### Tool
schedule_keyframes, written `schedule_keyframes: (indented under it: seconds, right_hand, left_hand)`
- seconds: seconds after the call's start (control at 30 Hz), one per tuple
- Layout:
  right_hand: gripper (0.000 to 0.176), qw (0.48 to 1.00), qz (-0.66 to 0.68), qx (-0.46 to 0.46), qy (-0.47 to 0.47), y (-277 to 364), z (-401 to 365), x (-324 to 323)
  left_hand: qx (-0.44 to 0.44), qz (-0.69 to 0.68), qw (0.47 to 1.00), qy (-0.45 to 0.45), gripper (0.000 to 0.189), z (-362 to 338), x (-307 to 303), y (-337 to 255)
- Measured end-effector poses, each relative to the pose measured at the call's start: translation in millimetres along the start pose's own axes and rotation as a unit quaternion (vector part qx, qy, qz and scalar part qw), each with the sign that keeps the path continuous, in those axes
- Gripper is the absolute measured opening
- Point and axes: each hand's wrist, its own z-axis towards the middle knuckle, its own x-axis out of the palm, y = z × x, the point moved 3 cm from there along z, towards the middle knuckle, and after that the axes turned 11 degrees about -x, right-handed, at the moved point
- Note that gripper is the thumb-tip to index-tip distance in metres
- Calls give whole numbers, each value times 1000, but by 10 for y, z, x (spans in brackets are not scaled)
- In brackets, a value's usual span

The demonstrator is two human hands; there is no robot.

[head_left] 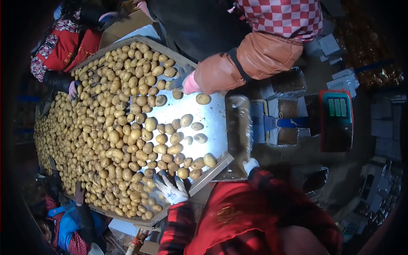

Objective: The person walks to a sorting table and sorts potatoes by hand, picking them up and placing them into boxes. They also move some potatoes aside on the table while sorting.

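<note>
My left hand point(171, 189), in a white glove with grey fingertips, lies at the near edge of a sorting table point(212, 127) with its fingers spread against the potatoes point(174, 148). Nothing is clearly held in it. My right hand point(250, 165), also gloved in white, is closed at the near right corner of a plastic-lined box point(239, 123) set against the table's end. Loose potatoes are scattered over the bare metal there, and a dense heap covers the rest of the table.
Across the table a co-worker's gloved hand point(191, 83) touches the potatoes. Other people's hands reach in from the left. To the right stand a scale with a green display point(338, 107) and an open carton point(288, 108). A wooden strip point(212, 173) edges the near corner.
</note>
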Motion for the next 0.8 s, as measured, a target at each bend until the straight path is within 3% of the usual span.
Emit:
schedule_keyframes:
  seconds: [0.17, 0.27, 0.33, 0.37, 0.47, 0.57, 0.6, 0.67, 0.7, 0.73, 0.8]
  right_hand:
    - [46, 999, 27, 10, -33, -7, 33, 10]
    - [44, 999, 45, -12, -13, 191, 323, 86]
    - [44, 998, 55, 19, 20, 319, 378, 128]
    - [44, 997, 57, 33, 35, 358, 381, 136]
    - [48, 994, 89, 7, 57, 387, 351, 69]
    - [53, 977, 163, -120, 67, 357, 222, -55]
    - [54, 972, 183, -146, 32, 335, 166, -115]
    - [57, 955, 221, -193, -38, 361, -67, -345]
    - [56, 949, 152, -248, -120, 404, -218, -518]
    - [54, 929, 81, -301, -201, 563, -440, -785]
    - [56, 832, -104, -461, -289, 1121, -896, -1264]
  left_hand:
    - [-33, 21, 999, -18, 76, 70, 185, 81]
    - [-92, 97, 990, 42, 73, 254, 103, -331]
    - [-57, 95, 991, 69, 76, 306, 128, -646]
    - [-13, 73, 996, 40, 79, 289, 180, -767]
    - [55, 40, 993, 95, 75, 183, 281, -982]
    - [173, -75, 974, 127, 66, 100, 182, -973]
    - [215, -132, 961, 109, 64, 26, 98, -919]
    - [215, -147, 965, 28, 62, -121, -104, -746]
    - [168, -168, 971, 31, 62, -199, -156, -537]
    - [150, -183, 971, -25, 62, -281, -131, -295]
    - [91, -116, 988, -49, 68, -465, -102, 177]
